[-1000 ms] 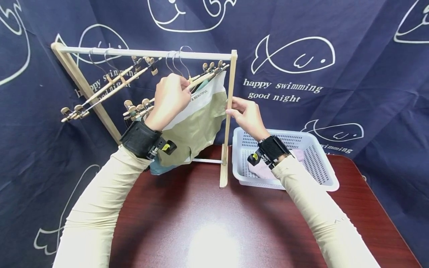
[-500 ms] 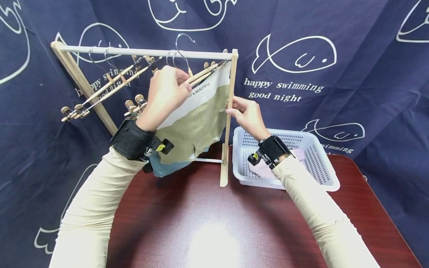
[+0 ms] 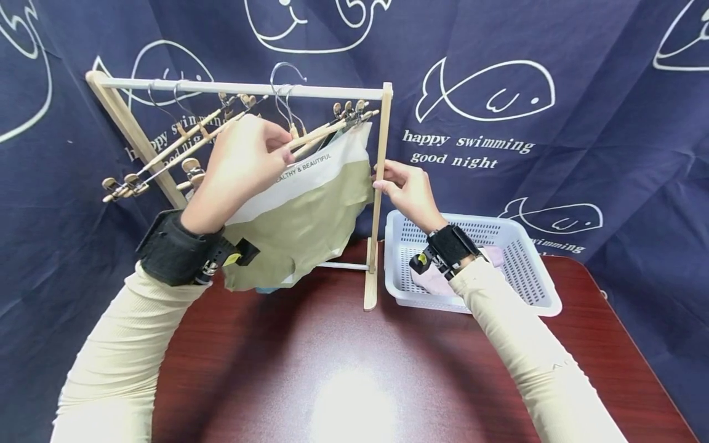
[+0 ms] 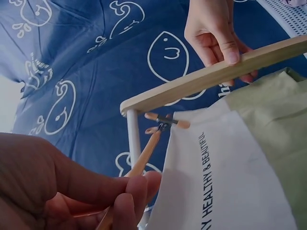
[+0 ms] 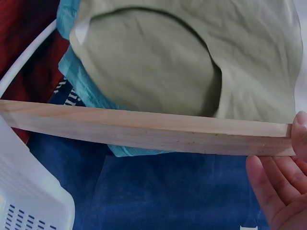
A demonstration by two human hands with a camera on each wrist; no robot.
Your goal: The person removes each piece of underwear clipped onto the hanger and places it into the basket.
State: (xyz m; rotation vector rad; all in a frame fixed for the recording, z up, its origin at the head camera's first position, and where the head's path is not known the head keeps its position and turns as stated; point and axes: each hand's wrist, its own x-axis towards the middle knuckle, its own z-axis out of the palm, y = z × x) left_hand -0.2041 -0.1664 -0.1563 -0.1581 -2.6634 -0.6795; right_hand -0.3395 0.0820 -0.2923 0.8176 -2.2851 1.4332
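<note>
Head view: at 10 o'clock the left hand (image 3: 245, 159) pinches a wooden clip hanger (image 3: 317, 135), olive-and-white briefs (image 3: 301, 218) hanging from it towards 5 o'clock; at 2 o'clock the right hand (image 3: 410, 192) pinches a wooden rack post (image 3: 376, 215). Left wrist view: at 7 o'clock, bent fingers (image 4: 139, 189) clasp the hanger. Right wrist view: at 4 o'clock, thumb and fingers (image 5: 265, 179) hold the post.

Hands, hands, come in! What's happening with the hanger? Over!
Left hand pinches hanger, green-and-white garment clipped on. Right hand grips rack post. Other hangers share rail; hook seating unclear.
</note>
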